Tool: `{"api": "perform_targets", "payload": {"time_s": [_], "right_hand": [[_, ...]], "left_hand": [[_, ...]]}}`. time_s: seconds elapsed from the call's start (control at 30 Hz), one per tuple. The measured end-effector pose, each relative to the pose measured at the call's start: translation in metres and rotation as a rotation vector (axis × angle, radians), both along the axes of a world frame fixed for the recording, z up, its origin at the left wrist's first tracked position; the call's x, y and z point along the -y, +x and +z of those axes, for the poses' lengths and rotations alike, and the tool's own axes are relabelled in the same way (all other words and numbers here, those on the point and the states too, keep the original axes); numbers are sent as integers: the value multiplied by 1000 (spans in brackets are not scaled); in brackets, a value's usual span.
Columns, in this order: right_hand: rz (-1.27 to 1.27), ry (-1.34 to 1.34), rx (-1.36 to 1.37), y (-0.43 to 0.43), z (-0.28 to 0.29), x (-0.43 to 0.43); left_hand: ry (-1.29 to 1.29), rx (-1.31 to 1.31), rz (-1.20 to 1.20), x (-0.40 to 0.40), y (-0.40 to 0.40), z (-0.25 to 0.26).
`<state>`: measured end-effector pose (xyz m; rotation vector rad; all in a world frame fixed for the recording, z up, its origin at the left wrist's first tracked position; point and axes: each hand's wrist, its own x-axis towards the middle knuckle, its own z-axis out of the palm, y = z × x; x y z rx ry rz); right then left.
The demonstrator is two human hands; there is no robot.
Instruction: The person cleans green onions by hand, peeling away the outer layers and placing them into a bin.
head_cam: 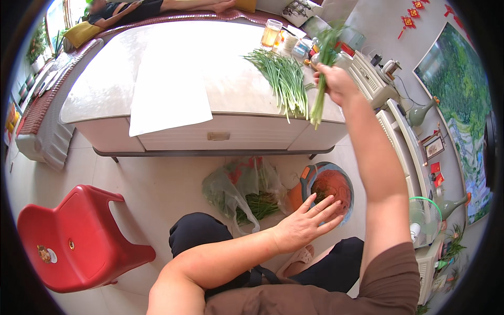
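Note:
My right hand (338, 84) is closed around a bunch of green chives (327, 49) above the right end of the table (232, 88). Its pale stems hang down and its leaf tips point up and away. Beside it a larger pile of chives (281, 80) lies on the tabletop, stem ends over the front edge. My left hand (305, 226) hovers over the trash bin (332, 177), palm down, fingers spread, holding nothing. Some dark green scraps sit inside the bin. Left of it a clear plastic bag (220, 189) on the floor contains more chives (258, 206).
A white sheet (171, 86) hangs over the table's front edge. Behind the pile stand a glass of amber liquid (271, 33) and small containers (290, 41). A red plastic chair (82, 240) is at left, a fan (423, 220) at right. Someone lies on the sofa (204, 19).

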<state>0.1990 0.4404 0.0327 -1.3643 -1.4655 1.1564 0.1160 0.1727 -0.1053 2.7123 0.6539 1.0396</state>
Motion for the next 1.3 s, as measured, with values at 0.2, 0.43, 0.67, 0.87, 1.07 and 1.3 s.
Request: {"api": "perform_targets", "payload": {"time_s": [0.2, 0.43, 0.67, 0.87, 1.07, 1.3], "right_hand": [[-82, 85, 850, -29, -103, -61], [-120, 451, 556, 1, -92, -44], [420, -77, -148, 7, -129, 111], [462, -465, 544, 43, -355, 173], [488, -290, 1112, 64, -400, 179], [460, -372, 1184, 76, -453, 173]], "left_hand": [[-172, -113, -34, -15, 1, -16], [-369, -397, -119, 0, 2, -26], [-458, -695, -251, 48, -15, -24], [-493, -762, -338, 55, -11, -29], [-462, -853, -280, 51, -8, -35], [-411, -786, -260, 49, -4, -34]]}}
